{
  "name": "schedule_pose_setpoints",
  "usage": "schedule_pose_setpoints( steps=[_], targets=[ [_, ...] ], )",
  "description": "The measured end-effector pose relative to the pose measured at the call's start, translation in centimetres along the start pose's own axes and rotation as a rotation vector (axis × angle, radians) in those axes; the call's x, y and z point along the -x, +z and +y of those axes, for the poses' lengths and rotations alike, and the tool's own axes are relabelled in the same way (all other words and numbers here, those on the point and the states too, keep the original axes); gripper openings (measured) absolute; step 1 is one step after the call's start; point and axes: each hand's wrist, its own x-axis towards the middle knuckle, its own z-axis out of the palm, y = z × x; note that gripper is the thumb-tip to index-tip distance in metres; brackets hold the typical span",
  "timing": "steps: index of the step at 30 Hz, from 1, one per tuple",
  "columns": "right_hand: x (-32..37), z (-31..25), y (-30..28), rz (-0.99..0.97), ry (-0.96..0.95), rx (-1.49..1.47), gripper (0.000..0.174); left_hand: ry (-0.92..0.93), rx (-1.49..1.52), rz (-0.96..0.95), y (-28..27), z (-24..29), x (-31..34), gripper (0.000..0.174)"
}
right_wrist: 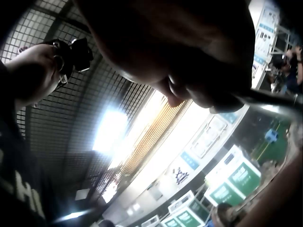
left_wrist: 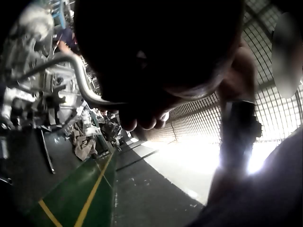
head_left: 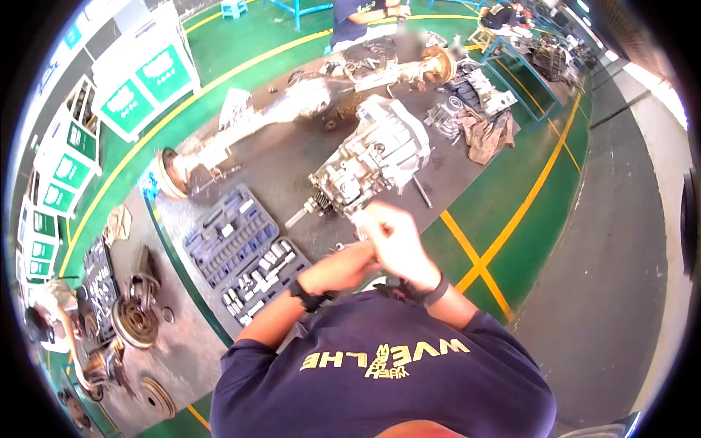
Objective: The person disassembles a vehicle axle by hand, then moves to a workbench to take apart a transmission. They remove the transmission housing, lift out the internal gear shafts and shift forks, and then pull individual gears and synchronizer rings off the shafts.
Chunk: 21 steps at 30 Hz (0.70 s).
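Note:
Both hands are clasped together just in front of a grey gearbox (head_left: 380,150) lying on the dark bench. My right hand (head_left: 398,237) lies on top and my left hand (head_left: 354,263) sits under it. In the left wrist view a bent metal bar (left_wrist: 81,81) runs from the curled fingers (left_wrist: 142,120) toward the gearbox (left_wrist: 28,71). The right wrist view shows the same bar (right_wrist: 272,100) coming out from under the right hand's fingers (right_wrist: 189,92). The bar's tip at the gearbox is hidden.
An open socket set case (head_left: 241,252) lies left of the hands. A long axle (head_left: 292,109) spans the bench behind the gearbox, with a rag (head_left: 489,135) at the right. Brake discs (head_left: 135,321) sit on a lower bench at left. Other people work at the top (head_left: 358,14) and far left (head_left: 44,325).

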Motion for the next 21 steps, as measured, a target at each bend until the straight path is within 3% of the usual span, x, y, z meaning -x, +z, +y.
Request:
schedule_pose_setpoints(
  steps=[1,3,4,5,8,10,12,13,16,18,19,20,21],
  targets=[
    [0.4,0.7,1.2,0.023,-0.11,-0.03,0.021,0.088,0.091,0.046,3.4,-3.1,-1.6,0.031],
    [1.3,1.5,2.3,0.045,-0.228,-0.017,0.022,0.173,0.149,-0.004,2.6,-4.6,-4.3,0.031],
    [1.5,1.3,1.5,0.046,-0.239,0.032,0.022,0.202,0.077,0.149,0.3,-2.9,-5.5,0.028],
    [1.8,1.2,0.0,-0.076,-0.093,-0.016,0.021,0.216,-0.001,0.309,-2.0,-1.2,-6.7,0.025],
    [-0.1,2.1,-1.8,0.14,-0.069,-0.176,0.024,0.111,-0.164,0.666,-6.3,0.4,-5.3,0.025],
    [-1.2,2.5,-1.9,0.207,-0.124,-0.182,0.026,-0.073,-0.138,0.521,-4.7,0.9,-0.9,0.023],
    [-1.0,1.8,-1.3,0.164,-0.078,-0.192,0.027,-0.016,-0.09,0.157,-3.9,1.9,1.9,0.021],
    [-0.5,1.3,-1.0,0.075,0.007,-0.169,0.025,0.089,-0.069,0.177,-1.0,1.3,1.9,0.023],
    [0.9,1.1,1.5,-0.013,-0.155,0.02,0.02,0.229,0.318,0.026,-0.3,1.2,-2.8,0.037],
    [0.6,2.4,2.2,0.171,-0.446,0.066,0.021,0.324,0.089,0.091,-2.5,0.1,-6.5,0.039],
    [1.2,2.7,1.0,0.022,-0.148,-0.035,0.021,0.24,-0.019,0.374,-3.3,1.5,-7.2,0.032],
    [0.8,1.4,0.1,0.057,-0.098,-0.044,0.02,0.172,-0.052,0.59,-4.6,1.1,-7.1,0.028],
    [-0.2,1.2,-0.8,0.113,-0.084,-0.123,0.02,0.13,-0.142,0.653,-5.5,1.1,-5.4,0.029]
  ],
)
